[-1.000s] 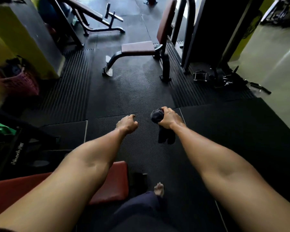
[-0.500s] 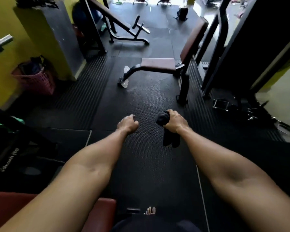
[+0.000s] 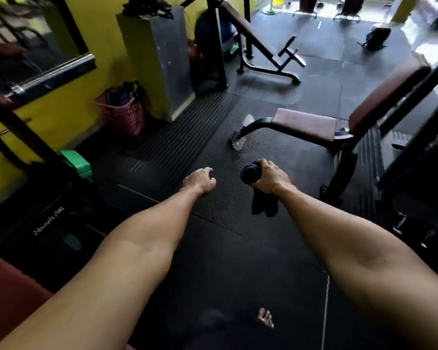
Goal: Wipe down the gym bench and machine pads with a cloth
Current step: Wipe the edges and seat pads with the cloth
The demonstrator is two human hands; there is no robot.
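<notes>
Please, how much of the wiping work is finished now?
Done: nothing shows a wiped pad. In hand: the right hand grips a dark cloth in the air; the left hand holds nothing. Left: the maroon bench seat and backrest ahead.

Bench [image 3: 304, 124] nearer, further right.

Both arms reach forward over the black rubber floor [image 3: 238, 261]. The right hand [image 3: 271, 179] grips a dark cloth [image 3: 257, 192], whose loose end hangs below the fist; the left hand [image 3: 199, 181] holds nothing, fingers loosely curled. Ahead to the right stands a maroon-padded bench [image 3: 306, 123], a pink basket [image 3: 123, 114] by the yellow wall.
</notes>
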